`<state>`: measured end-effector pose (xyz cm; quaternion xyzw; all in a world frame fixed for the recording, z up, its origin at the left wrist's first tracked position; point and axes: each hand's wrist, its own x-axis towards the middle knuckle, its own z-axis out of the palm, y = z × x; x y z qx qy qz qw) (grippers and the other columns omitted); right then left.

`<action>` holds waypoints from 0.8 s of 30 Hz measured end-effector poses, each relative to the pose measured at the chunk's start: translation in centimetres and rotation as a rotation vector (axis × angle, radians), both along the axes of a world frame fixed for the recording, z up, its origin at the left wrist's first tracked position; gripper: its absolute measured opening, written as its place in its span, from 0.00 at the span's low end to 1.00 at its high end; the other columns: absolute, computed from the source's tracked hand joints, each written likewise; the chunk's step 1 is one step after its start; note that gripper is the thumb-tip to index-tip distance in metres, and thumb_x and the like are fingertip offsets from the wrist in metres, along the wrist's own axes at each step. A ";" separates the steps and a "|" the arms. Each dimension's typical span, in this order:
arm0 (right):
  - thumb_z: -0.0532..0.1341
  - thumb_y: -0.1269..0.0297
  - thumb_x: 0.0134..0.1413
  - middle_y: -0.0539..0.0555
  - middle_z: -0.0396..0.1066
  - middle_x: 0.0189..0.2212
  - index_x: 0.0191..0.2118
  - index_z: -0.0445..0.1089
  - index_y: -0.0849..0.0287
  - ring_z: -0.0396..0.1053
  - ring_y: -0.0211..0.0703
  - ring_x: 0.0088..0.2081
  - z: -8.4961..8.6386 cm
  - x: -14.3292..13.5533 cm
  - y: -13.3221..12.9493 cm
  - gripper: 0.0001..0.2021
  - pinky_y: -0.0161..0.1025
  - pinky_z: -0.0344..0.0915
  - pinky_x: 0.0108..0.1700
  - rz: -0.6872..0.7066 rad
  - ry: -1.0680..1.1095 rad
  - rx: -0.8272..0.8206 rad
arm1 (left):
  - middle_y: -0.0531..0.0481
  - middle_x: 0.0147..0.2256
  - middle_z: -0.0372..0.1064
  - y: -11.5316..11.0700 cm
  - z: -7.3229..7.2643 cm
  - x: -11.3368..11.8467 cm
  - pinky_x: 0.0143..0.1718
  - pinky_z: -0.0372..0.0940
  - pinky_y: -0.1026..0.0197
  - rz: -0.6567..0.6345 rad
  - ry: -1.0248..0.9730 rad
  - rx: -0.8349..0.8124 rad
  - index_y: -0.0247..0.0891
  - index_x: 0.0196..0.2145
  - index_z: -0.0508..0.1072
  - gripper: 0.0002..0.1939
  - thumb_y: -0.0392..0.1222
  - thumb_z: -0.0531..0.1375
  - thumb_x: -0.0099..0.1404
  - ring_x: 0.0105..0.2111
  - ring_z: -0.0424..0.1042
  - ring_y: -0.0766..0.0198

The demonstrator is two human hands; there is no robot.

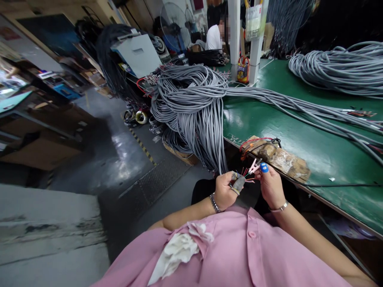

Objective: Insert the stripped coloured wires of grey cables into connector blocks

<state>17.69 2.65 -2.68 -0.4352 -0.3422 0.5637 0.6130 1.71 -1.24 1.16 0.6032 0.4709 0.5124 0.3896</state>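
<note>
Just hands [248, 185] beside table edge [302, 187]

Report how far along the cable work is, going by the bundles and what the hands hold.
Done: cannot tell; no finished pile is distinguishable. In hand: the left hand grips one grey cable end with coloured wires fanned out, and the right hand meets them with a small pink tool. Left: the big grey cable bundle hangs off the green table.

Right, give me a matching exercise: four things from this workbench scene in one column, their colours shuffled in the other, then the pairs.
Things:
1. cable bundle
2. table
3. shirt
4. thumb cover on the right hand

Colours:
A. pink
B. blue
C. grey
D. green

Pairs: 1-C, 2-D, 3-A, 4-B
</note>
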 end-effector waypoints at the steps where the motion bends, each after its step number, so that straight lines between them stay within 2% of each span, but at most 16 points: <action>1: 0.62 0.49 0.53 0.50 0.69 0.23 0.27 0.71 0.58 0.61 0.35 0.24 -0.1 0.0 0.1 0.16 0.34 0.60 0.28 -0.012 -0.020 0.009 | 0.51 0.21 0.67 0.2 0.0 -0.1 0.25 0.61 0.66 0.013 0.078 0.088 0.35 0.27 0.71 0.10 0.44 0.60 0.61 0.22 0.65 0.69; 4: 0.59 0.43 0.53 0.52 0.71 0.25 0.29 0.72 0.57 0.64 0.37 0.25 0.1 -0.4 0.3 0.20 0.36 0.62 0.29 0.104 0.123 -0.034 | 0.52 0.21 0.64 0.7 -0.1 -0.1 0.26 0.59 0.65 0.056 0.216 0.286 0.36 0.26 0.70 0.07 0.40 0.60 0.60 0.22 0.62 0.69; 7: 0.62 0.43 0.49 0.53 0.74 0.30 0.34 0.74 0.57 0.68 0.39 0.28 0.5 -0.9 0.6 0.20 0.37 0.65 0.32 0.218 0.339 -0.121 | 0.52 0.21 0.62 1.0 -0.5 0.1 0.26 0.58 0.64 0.069 0.266 0.359 0.36 0.26 0.68 0.06 0.38 0.59 0.60 0.22 0.61 0.69; 10: 0.65 0.47 0.48 0.52 0.75 0.30 0.35 0.75 0.57 0.68 0.38 0.28 0.8 -1.2 0.8 0.17 0.36 0.66 0.31 0.191 0.441 -0.157 | 0.52 0.22 0.63 1.1 -0.9 0.2 0.26 0.58 0.64 0.065 0.284 0.349 0.36 0.27 0.68 0.05 0.38 0.58 0.60 0.22 0.61 0.69; 14: 0.66 0.50 0.48 0.51 0.74 0.28 0.33 0.74 0.57 0.68 0.37 0.27 0.8 -1.5 1.0 0.15 0.35 0.66 0.29 0.143 0.463 -0.152 | 0.52 0.22 0.62 1.1 -1.3 0.1 0.27 0.57 0.64 0.071 0.295 0.331 0.37 0.26 0.68 0.05 0.38 0.58 0.60 0.22 0.60 0.68; 21: 0.64 0.47 0.48 0.51 0.74 0.30 0.33 0.74 0.54 0.68 0.39 0.29 1.1 -1.5 0.7 0.16 0.37 0.66 0.31 0.167 0.396 -0.153 | 0.50 0.22 0.63 0.8 -1.1 0.0 0.28 0.57 0.63 0.036 0.323 0.219 0.38 0.25 0.69 0.08 0.41 0.58 0.60 0.23 0.61 0.66; 24: 0.60 0.41 0.50 0.53 0.74 0.33 0.35 0.73 0.53 0.69 0.41 0.32 1.1 -1.1 0.2 0.20 0.38 0.67 0.34 0.238 0.439 -0.187 | 0.50 0.22 0.64 0.5 -0.9 -0.1 0.29 0.58 0.63 0.030 0.293 0.176 0.39 0.25 0.70 0.08 0.43 0.58 0.60 0.24 0.61 0.65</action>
